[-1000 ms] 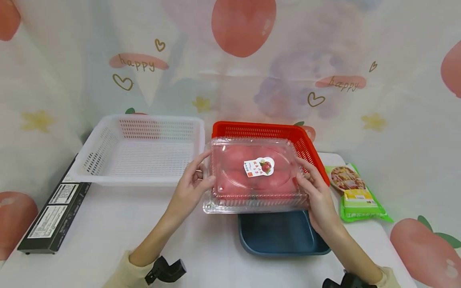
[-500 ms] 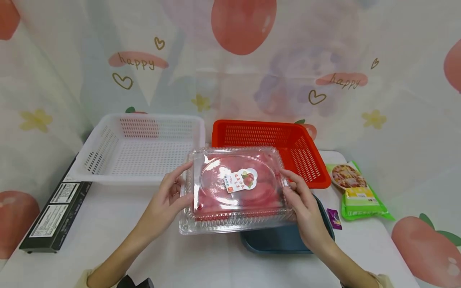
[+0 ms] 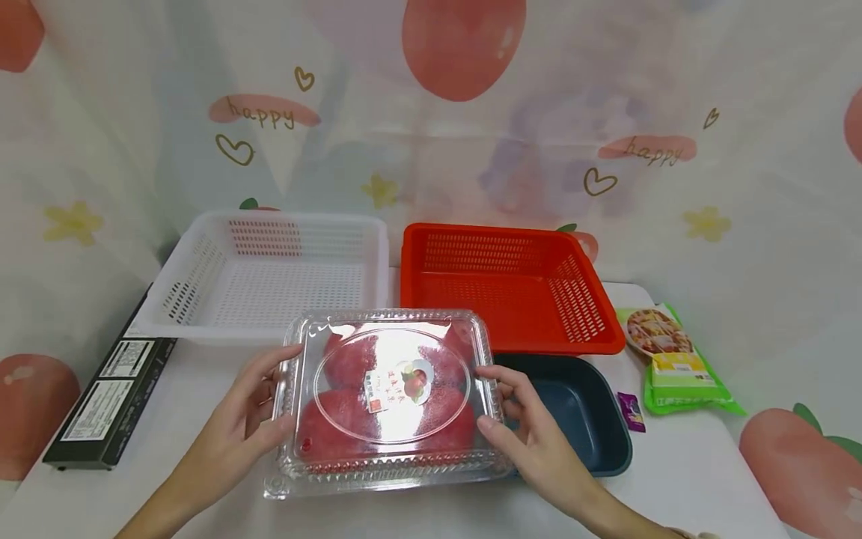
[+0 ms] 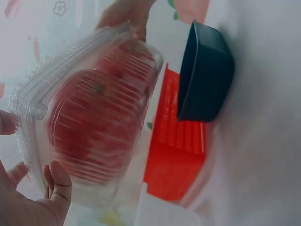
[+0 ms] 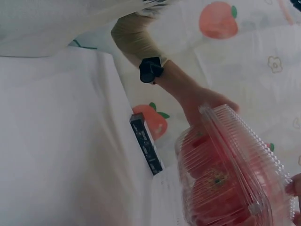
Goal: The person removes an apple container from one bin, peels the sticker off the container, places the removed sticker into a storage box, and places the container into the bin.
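A clear plastic clamshell box (image 3: 387, 468) of large red fruits that look like tomatoes is held up between both hands. A white fruit label (image 3: 399, 385) sits on its lid. My left hand (image 3: 225, 430) grips the box's left edge, with fingertips at the rim and the thumb on the near side. On the opposite edge, my right hand (image 3: 532, 442) pinches the box in the same way. The left wrist view shows the ribbed underside of the clamshell box (image 4: 99, 136) clear of the table. Parts of the curled fingers are hidden behind it.
Behind stand a white basket (image 3: 296, 288) and a red basket (image 3: 518, 299). Partly behind my right hand is a dark blue tub (image 3: 572, 404). Further right lie a green food packet (image 3: 673, 367) and a small purple sachet (image 3: 631, 412). A long black box (image 3: 111, 400) lies far left.
Both hands have carried the clamshell box left and toward me, away from the red basket. More of the red basket and the tub shows, and the purple sachet has come into view.
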Tool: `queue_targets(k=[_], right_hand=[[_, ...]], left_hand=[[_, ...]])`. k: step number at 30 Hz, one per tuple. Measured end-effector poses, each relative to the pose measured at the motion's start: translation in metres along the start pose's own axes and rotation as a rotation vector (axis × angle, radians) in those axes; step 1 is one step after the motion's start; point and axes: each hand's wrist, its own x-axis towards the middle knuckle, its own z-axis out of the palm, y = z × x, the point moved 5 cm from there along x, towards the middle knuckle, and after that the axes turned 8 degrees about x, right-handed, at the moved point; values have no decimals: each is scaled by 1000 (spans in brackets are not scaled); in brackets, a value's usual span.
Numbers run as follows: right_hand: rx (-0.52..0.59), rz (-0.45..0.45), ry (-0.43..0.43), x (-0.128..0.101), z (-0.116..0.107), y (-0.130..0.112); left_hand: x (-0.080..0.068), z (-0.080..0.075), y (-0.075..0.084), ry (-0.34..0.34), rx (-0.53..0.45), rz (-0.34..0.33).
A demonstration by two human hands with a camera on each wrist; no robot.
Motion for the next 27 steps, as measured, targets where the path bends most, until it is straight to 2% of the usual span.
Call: queue_targets(k=[5, 8, 13, 17, 21, 24, 27], right_hand=[[43, 61, -104, -3, 13, 9], [47, 83, -146, -3, 19, 15], [30, 52, -193, -2, 28, 23], [44, 74, -214, -3, 38, 32], [58, 129, -213, -5, 49, 44], [66, 117, -221, -1, 56, 52], [60, 82, -232, 5, 63, 59]], left_hand=[[-20, -9, -13, -34, 122, -97], [-27, -13, -19, -69, 183, -125], [-33, -16, -29, -118, 259, -97], [-40, -18, -39, -167, 279, -98], [-45, -22, -54, -250, 263, -188], [-48, -24, -66, -310, 232, -267], [-48, -25, -74, -326, 214, -307]])
